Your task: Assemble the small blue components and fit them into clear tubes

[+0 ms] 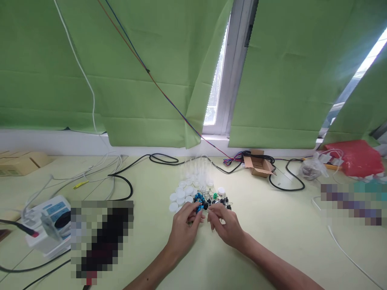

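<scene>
My left hand (186, 225) is closed, its thumb and fingertips pinched around a small blue shiny part (198, 208). A round black knob (206, 206) sits at the end of this part, between my two hands. On the other side, my right hand (225, 225) has its thumb and fingers bent together close to the knob. What lies between those fingertips is too small to make out. Just beyond my hands is a pile of thin metal pieces with black knobs (226, 200) and a green piece (215, 196). White round caps (180, 194) are gathered to the left of the pile.
Clear tubes (196, 169) stand behind the caps. An open cardboard box (258, 164) and black cables (165, 159) lie along the back. At left is a white power unit (48, 225) with plugs; a red bag (356, 157) lies far right. Pixelated patches hide parts of the table.
</scene>
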### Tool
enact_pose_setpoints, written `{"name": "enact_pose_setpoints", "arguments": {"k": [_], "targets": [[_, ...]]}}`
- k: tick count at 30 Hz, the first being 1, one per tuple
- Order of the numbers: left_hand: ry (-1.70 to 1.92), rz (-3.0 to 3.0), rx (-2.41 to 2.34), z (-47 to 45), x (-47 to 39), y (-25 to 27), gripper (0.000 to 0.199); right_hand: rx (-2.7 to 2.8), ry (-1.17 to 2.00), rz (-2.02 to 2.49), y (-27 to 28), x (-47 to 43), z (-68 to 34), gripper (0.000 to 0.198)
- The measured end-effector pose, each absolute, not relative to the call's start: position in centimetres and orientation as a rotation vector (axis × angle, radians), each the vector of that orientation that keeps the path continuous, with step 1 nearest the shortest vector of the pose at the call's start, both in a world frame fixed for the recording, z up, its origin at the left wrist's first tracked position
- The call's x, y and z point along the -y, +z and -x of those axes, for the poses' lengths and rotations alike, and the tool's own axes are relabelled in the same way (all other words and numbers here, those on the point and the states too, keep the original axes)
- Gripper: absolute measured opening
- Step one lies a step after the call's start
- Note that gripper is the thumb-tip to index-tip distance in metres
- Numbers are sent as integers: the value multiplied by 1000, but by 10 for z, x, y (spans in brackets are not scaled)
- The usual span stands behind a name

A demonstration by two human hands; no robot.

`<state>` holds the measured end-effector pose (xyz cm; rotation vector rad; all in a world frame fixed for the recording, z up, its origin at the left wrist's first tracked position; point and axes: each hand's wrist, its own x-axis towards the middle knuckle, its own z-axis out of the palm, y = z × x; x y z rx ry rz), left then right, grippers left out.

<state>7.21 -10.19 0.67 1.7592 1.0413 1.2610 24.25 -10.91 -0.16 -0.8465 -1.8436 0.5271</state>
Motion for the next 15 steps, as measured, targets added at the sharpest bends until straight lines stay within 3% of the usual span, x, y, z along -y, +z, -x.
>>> {"name": "enact_pose_setpoints", "arguments": {"k": [9,15], "targets": [[1369,-1638,-956,-72,100,5,20,1721,592,897,1,105,-244,22],[1302,-1621,-985,-70,102,8,16,1744,480,919,3,105,-246,18]]}}
